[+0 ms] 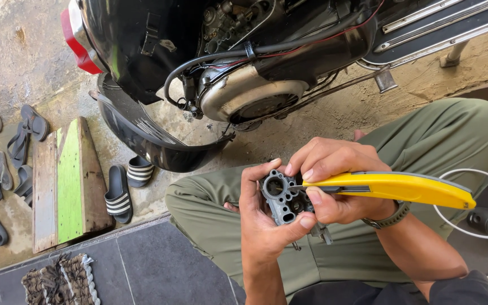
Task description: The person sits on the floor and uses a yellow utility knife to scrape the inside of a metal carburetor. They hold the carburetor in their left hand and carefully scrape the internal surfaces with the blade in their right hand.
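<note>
My left hand (262, 226) grips a small grey metal engine part (282, 196) with round openings, held over my lap. My right hand (334, 178) holds a yellow utility knife (393, 187), its blade end pressed against the face of the metal part. A dark band sits on my right wrist (391, 217). I sit in olive-green trousers (425, 141) beside a black scooter (232, 51) with its side cover off, so that the engine and the silver round fan cover (249, 93) are exposed.
A detached black side panel (142, 138) lies on the concrete under the scooter. Several sandals (120, 192) and a green-painted wooden plank (69, 181) lie at left. A woven mat (57, 279) sits on dark tiles. A white cord (481, 214) and a bottle lie at right.
</note>
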